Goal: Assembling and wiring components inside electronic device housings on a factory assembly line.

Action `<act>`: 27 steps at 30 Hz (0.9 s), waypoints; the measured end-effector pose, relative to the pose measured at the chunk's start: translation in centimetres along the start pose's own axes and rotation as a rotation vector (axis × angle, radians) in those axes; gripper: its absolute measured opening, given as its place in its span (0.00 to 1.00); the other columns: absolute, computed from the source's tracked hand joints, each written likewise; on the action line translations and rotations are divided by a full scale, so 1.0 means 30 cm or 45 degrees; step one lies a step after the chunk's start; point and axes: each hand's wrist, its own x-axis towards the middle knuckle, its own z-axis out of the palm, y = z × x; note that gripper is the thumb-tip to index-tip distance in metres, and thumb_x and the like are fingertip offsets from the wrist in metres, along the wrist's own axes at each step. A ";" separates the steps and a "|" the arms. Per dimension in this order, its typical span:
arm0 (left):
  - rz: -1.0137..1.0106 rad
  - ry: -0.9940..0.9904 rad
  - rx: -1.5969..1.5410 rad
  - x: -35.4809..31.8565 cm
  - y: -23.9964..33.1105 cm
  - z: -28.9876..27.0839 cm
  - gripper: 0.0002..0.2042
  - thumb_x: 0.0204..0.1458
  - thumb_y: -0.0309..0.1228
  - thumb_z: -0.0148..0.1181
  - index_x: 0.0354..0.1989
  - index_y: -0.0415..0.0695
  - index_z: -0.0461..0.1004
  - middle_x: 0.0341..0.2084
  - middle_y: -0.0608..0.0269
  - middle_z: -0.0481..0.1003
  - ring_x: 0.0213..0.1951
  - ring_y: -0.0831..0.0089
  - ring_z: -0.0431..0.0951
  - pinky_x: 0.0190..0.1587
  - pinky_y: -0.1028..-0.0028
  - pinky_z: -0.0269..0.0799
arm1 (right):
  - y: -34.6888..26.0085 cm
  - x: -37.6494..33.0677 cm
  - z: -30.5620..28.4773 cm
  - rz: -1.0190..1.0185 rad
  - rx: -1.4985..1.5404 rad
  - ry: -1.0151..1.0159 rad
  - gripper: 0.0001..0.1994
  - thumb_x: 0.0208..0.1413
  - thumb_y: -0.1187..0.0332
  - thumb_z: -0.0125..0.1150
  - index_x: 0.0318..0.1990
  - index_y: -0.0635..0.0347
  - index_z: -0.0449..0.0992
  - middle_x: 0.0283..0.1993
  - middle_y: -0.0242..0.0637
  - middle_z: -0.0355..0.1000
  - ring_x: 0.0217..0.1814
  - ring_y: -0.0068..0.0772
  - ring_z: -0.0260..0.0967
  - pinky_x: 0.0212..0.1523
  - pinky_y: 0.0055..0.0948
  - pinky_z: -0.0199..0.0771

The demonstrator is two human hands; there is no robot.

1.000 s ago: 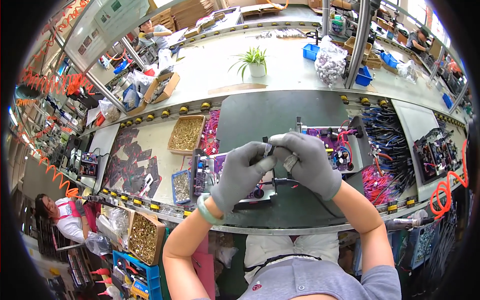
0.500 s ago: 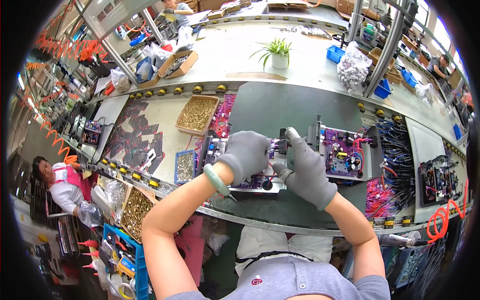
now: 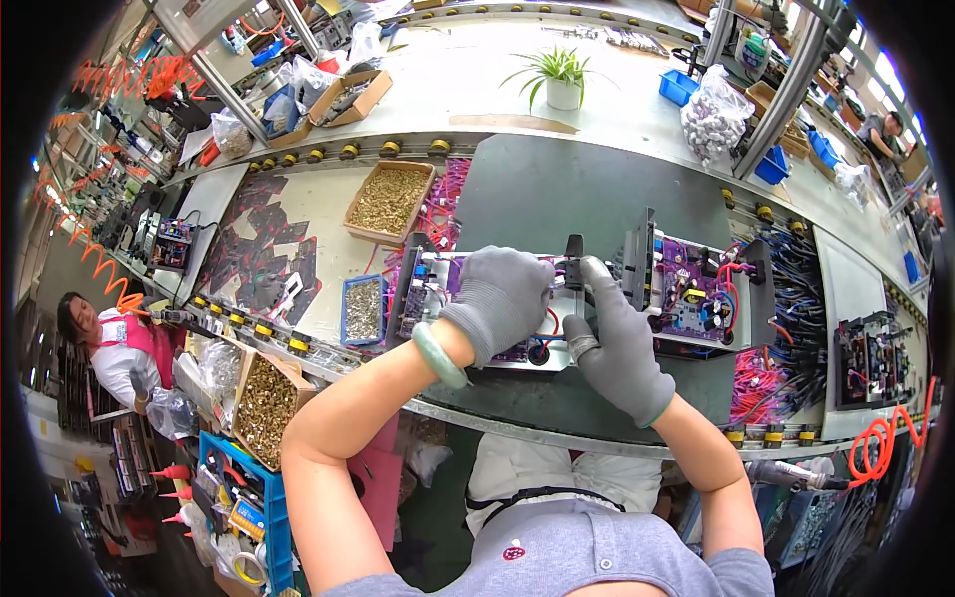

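An open electronic unit with a purple circuit board, a pale metal tray and black end panels lies in front of me. My left hand, in a grey glove, is closed over its board near the right end; whatever its fingers hold is hidden. At that end stands a black end panel. My right hand, gloved too, grips around this panel, its forefinger stretched along it and its thumb lower at the tray. Red and black wires show between my hands. Close by on the right lies a second unit.
A cardboard box of brass parts and a blue bin of small parts stand left. Black cables and pink wires lie right. A potted plant stands beyond. A co-worker is at far left.
My view has shifted slightly. My hands stay at the unit's right end, the left a little further right. The black end panel shows more above my right forefinger.
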 end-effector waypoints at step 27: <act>0.138 0.213 0.169 -0.058 0.057 -0.045 0.08 0.51 0.35 0.59 0.30 0.44 0.74 0.25 0.58 0.76 0.31 0.58 0.80 0.32 0.60 0.75 | -0.023 0.041 -0.101 -0.176 0.004 0.070 0.24 0.55 0.66 0.64 0.58 0.60 0.66 0.55 0.52 0.71 0.47 0.55 0.75 0.43 0.45 0.77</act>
